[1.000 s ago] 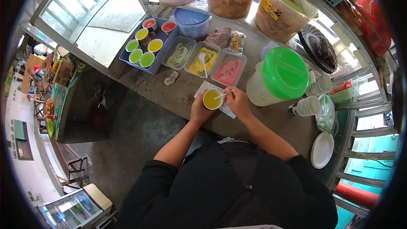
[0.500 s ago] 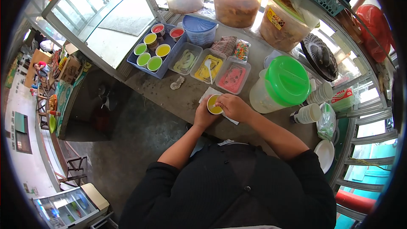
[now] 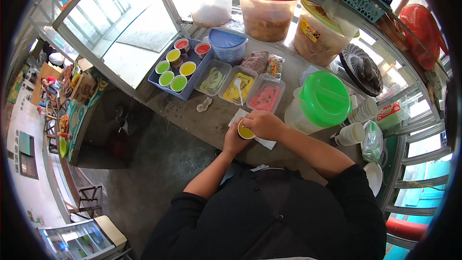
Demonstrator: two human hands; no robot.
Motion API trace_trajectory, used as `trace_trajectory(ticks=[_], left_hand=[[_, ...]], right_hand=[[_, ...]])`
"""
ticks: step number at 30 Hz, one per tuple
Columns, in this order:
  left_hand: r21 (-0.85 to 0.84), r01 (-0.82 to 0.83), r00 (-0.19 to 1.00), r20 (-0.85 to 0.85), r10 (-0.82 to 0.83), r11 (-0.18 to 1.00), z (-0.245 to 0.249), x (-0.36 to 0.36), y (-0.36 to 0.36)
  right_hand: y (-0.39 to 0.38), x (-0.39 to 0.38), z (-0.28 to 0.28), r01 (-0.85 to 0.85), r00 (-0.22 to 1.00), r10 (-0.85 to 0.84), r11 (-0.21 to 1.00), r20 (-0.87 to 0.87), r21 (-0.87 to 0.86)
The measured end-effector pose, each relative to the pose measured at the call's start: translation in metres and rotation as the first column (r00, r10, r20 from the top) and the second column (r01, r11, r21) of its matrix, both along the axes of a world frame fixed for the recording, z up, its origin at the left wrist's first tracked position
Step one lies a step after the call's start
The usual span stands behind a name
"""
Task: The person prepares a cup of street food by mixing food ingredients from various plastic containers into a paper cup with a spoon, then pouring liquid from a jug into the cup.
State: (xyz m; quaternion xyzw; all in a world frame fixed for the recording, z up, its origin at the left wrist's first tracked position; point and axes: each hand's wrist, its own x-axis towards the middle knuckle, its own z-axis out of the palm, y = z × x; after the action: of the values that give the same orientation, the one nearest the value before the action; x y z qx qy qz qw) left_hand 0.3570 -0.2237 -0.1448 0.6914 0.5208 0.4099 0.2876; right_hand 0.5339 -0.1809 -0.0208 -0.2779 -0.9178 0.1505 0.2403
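My left hand point(image 3: 234, 141) is wrapped around a small paper cup point(image 3: 247, 133) of something yellow, close to the counter's front edge. Fingers closed, my right hand point(image 3: 263, 124) is at the cup's far rim; whatever it may hold is hidden. A white paper or cloth point(image 3: 266, 143) lies under the hands. Just beyond are open plastic tubs: one with pale green point(image 3: 211, 80), one with yellow point(image 3: 247, 85) and a white spoon point(image 3: 238, 88), and one with pink point(image 3: 265, 96). A blue tray point(image 3: 180, 94) at the left carries several cups filled with green, yellow and red.
A green-lidded pitcher point(image 3: 323, 100) stands right of my hands, with stacked paper cups point(image 3: 351, 132) beyond it. Large lidded tubs point(image 3: 266, 17) line the back. A blue basket point(image 3: 226, 45) and a candy bag point(image 3: 275, 66) sit behind the small tubs.
My right hand has shifted farther over the cup's rim, covering more of it. The left hand keeps its grip. The whole view has tilted slightly.
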Motion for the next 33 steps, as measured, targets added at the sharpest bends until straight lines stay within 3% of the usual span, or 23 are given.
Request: trace_trajectory(ticks=[3,6,8,12,15,21,24,27,30,33], left_hand=[[0.128,-0.024,0.999,0.030,0.020,0.991,0.010,0.003,0.000],[0.024,-0.007,0.998,0.069,0.006,1.000,0.003,0.001,-0.001],[0.056,-0.001,0.999,0.049,-0.001,0.998,0.001,0.001,0.002],[0.041,-0.027,0.999,0.041,0.026,0.999,0.006,0.003,-0.001],[0.077,-0.022,0.998,0.067,0.017,0.997,0.008,0.004,-0.001],[0.079,0.003,0.999,0.038,-0.006,0.997,0.007,0.003,0.001],[0.046,0.010,0.999,0.030,-0.012,0.999,0.008,0.002,-0.002],[-0.035,-0.034,0.984,0.172,0.039,0.999,0.010,0.005,-0.004],[0.035,0.008,0.992,0.126,-0.012,0.999,0.015,0.005,-0.002],[0.049,-0.011,0.994,0.108,0.006,0.999,0.009,0.004,-0.001]], right_hand=[[0.000,0.008,-0.008,0.178,0.984,-0.179,0.976,0.004,-0.128],[-0.007,0.015,-0.029,0.341,0.913,-0.367,0.926,-0.175,-0.164],[-0.017,0.016,-0.035,0.413,0.846,-0.491,0.851,-0.209,-0.325],[-0.041,0.006,-0.046,0.422,0.650,-0.701,0.654,-0.293,-0.628],[-0.044,0.008,-0.045,0.477,0.590,-0.762,0.595,-0.266,-0.648],[-0.044,0.011,-0.028,0.494,0.719,-0.596,0.800,-0.358,-0.339],[-0.044,0.006,-0.042,0.422,0.733,-0.552,0.827,-0.398,-0.371],[-0.038,0.019,-0.042,0.249,0.861,-0.381,0.893,-0.335,-0.375],[-0.026,0.033,-0.018,0.216,0.947,-0.280,0.919,-0.158,-0.331],[-0.017,0.035,-0.007,0.155,0.965,-0.199,0.958,-0.169,-0.243]])
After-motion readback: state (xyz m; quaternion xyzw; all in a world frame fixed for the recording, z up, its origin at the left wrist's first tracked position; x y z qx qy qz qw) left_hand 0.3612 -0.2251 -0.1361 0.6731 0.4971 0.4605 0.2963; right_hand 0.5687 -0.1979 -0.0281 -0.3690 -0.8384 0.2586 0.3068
